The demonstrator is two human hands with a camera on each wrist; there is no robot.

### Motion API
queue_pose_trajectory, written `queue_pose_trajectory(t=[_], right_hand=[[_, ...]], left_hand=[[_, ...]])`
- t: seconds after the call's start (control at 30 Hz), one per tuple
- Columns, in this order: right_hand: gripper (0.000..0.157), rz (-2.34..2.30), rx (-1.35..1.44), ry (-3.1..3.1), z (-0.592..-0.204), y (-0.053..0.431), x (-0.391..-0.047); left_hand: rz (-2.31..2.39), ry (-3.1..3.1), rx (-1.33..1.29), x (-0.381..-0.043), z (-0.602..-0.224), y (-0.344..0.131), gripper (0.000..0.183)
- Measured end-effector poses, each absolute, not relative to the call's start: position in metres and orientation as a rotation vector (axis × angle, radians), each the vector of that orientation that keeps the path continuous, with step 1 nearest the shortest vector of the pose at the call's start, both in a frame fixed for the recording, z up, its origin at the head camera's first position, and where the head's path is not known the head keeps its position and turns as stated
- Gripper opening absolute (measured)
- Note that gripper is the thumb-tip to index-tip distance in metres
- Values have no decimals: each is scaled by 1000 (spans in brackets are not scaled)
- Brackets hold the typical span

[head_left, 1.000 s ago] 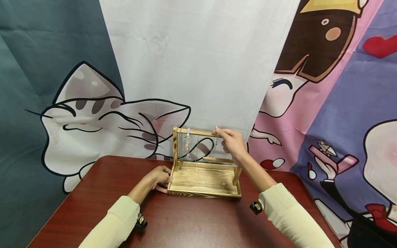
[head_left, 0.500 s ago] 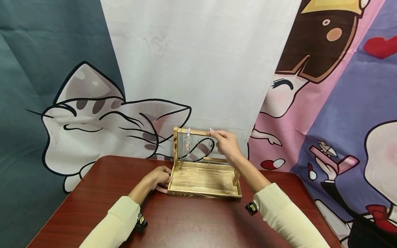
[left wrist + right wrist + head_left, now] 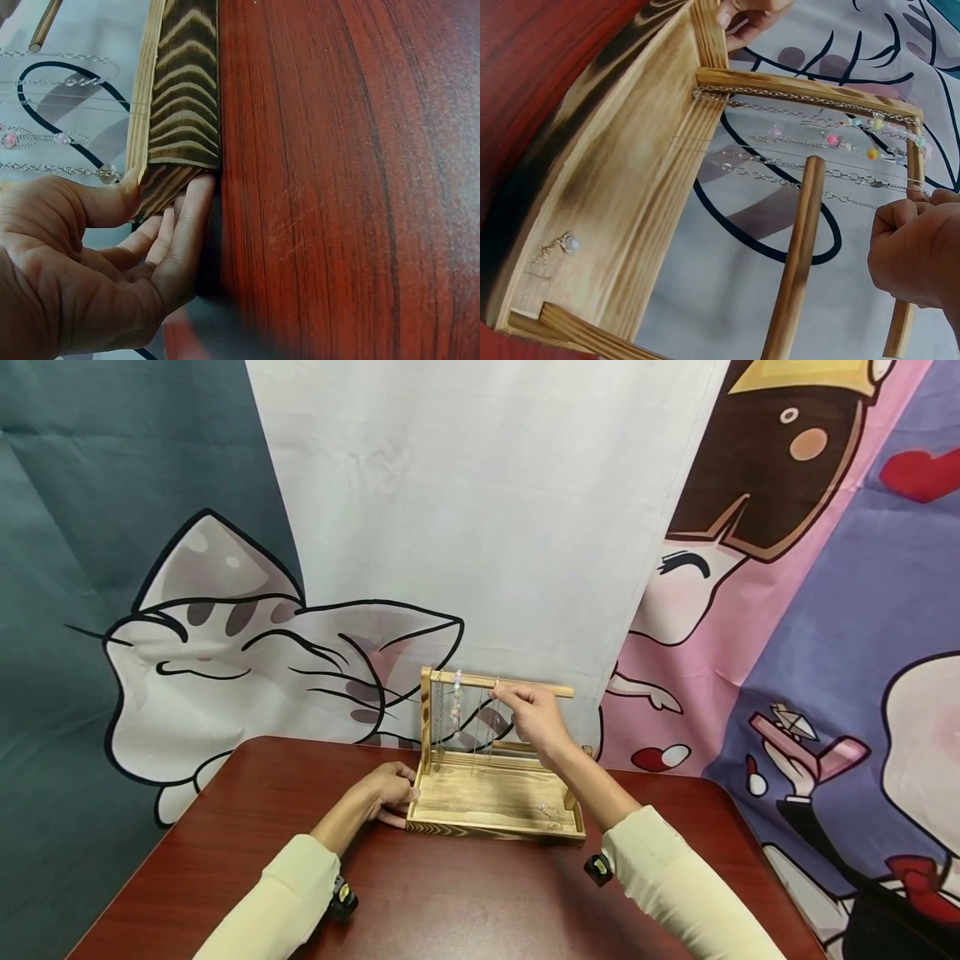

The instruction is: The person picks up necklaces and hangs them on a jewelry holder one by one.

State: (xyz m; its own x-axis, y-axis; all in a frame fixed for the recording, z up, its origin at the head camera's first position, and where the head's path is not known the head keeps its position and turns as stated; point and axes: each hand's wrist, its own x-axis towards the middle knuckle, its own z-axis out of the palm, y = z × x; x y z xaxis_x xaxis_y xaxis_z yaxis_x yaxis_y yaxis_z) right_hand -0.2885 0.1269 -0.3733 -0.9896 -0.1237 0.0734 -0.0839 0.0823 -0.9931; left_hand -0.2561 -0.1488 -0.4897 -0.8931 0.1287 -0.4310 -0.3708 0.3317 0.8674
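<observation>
A wooden jewelry stand (image 3: 480, 793) with a shallow tray base stands on the table. My left hand (image 3: 112, 262) grips the tray's left end, thumb on the rim and fingers underneath. At the top bar (image 3: 536, 687), my right hand (image 3: 532, 714) pinches a silver chain (image 3: 844, 199) that hangs over it; the fingertips partly hide where it loops. Left of that hand hang a thin necklace (image 3: 474, 735), a beaded bracelet (image 3: 455, 706) with pink and yellow beads, and a silver chain necklace (image 3: 438, 718) beside the left post.
A small piece of jewelry with a pale round stone (image 3: 568, 242) and thin chain lies in the tray's right front corner. A shorter lower rod (image 3: 799, 240) sits behind. The reddish-brown table (image 3: 450, 893) meets a cartoon-printed cloth (image 3: 480, 527) at the back.
My right hand has moved left along the top bar, taking the silver chain closer to the other hanging pieces. The bar's right end now shows. My left hand stays on the tray.
</observation>
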Motion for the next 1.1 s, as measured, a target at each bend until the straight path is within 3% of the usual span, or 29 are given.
queue_pose_trajectory(t=[1.1], right_hand=[[40,-2125,-157,2241,-401,147,-280]], left_hand=[[1591,2179,-217,-254,-489,-149,36]])
